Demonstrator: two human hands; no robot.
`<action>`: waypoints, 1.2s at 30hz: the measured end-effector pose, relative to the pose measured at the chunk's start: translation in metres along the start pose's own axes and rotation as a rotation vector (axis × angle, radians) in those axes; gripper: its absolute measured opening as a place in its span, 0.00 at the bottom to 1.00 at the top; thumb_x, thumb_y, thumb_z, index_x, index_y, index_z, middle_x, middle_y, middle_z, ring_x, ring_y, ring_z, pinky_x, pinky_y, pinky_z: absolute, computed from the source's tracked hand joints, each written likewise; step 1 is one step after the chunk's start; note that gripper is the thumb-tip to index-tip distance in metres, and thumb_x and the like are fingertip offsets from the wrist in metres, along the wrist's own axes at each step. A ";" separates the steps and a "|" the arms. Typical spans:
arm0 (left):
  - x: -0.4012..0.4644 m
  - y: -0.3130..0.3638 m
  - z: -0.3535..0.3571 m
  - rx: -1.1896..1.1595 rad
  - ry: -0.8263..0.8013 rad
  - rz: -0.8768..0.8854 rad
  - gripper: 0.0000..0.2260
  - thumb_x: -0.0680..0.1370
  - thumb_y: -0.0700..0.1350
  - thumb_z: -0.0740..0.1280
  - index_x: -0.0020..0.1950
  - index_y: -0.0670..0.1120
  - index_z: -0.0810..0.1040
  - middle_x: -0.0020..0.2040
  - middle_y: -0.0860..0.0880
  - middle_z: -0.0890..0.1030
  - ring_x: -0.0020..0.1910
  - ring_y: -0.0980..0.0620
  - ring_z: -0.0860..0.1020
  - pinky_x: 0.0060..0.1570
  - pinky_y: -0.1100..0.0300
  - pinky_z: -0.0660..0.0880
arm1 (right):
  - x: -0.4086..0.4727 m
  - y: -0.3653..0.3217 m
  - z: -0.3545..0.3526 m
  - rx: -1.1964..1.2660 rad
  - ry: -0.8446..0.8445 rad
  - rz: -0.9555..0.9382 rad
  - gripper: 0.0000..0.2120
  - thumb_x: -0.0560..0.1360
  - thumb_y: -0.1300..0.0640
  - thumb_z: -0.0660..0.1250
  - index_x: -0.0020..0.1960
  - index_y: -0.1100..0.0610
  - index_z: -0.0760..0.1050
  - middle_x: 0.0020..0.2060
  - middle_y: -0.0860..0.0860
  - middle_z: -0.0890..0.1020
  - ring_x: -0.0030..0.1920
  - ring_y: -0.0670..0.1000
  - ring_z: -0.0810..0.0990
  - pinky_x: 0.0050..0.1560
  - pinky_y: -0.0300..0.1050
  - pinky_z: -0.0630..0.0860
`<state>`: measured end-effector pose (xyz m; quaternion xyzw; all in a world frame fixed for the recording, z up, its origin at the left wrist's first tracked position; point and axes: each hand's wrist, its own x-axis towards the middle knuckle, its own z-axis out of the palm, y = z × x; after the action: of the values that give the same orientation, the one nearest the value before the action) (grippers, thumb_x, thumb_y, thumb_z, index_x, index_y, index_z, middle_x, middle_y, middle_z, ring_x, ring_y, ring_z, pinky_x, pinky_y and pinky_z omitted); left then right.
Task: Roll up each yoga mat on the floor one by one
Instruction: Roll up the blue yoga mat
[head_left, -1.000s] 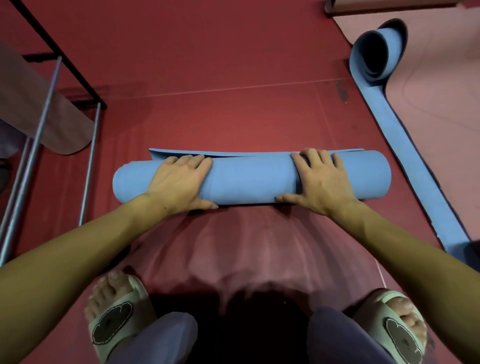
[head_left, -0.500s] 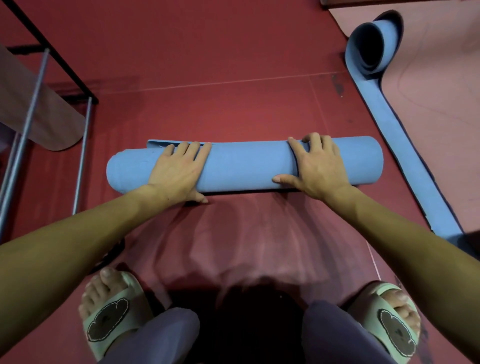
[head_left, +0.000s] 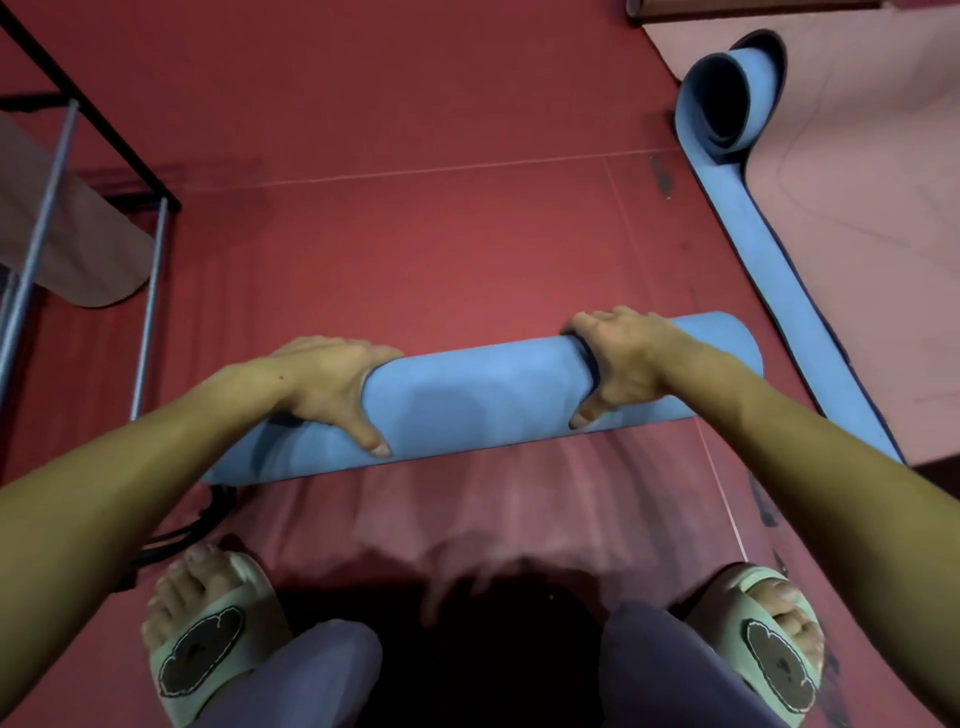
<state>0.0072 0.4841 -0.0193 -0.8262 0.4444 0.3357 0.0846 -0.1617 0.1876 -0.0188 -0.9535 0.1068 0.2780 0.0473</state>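
Note:
A blue yoga mat (head_left: 483, 400), fully rolled into a tube, lies crosswise in front of me, its right end higher in the frame. My left hand (head_left: 332, 387) grips the roll left of its middle, fingers over the far side and thumb on the near side. My right hand (head_left: 621, 361) grips it near the right end in the same way. A second blue mat (head_left: 779, 270) lies at the right, partly unrolled, with its far end curled into a loose roll (head_left: 730, 96).
The floor (head_left: 415, 208) is red, with a pink mat (head_left: 872, 218) at the right. A metal rack (head_left: 150, 296) with a tan cloth stands at the left. My two feet in pale slippers (head_left: 208, 639) are at the bottom, and a dark cable lies near the left one.
The hands went from lying flat on top of the roll to gripping round it. The roll has come nearer to me and tilted, its loose flap no longer showing.

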 end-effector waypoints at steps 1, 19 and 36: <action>-0.002 0.001 0.001 -0.017 -0.020 -0.009 0.47 0.54 0.78 0.75 0.70 0.70 0.65 0.57 0.62 0.77 0.58 0.52 0.77 0.58 0.47 0.76 | -0.004 0.000 0.004 0.010 0.018 -0.001 0.58 0.52 0.23 0.77 0.76 0.44 0.63 0.67 0.46 0.77 0.65 0.56 0.74 0.67 0.59 0.72; 0.037 0.074 0.029 0.268 0.507 -0.015 0.57 0.59 0.79 0.71 0.81 0.53 0.60 0.65 0.48 0.75 0.53 0.41 0.77 0.52 0.47 0.77 | -0.052 -0.042 0.119 0.928 0.835 0.566 0.27 0.69 0.39 0.80 0.57 0.53 0.72 0.54 0.52 0.78 0.55 0.55 0.79 0.55 0.57 0.78; -0.021 0.080 -0.037 -0.219 0.539 -0.055 0.50 0.58 0.76 0.76 0.75 0.64 0.60 0.72 0.60 0.73 0.68 0.49 0.77 0.57 0.45 0.74 | -0.042 -0.030 0.018 2.215 0.693 0.138 0.36 0.70 0.56 0.82 0.72 0.56 0.68 0.65 0.52 0.83 0.63 0.55 0.84 0.60 0.67 0.81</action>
<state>-0.0464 0.4349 0.0346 -0.9016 0.3892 0.1477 -0.1172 -0.1986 0.2269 -0.0099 -0.4074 0.3505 -0.2413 0.8081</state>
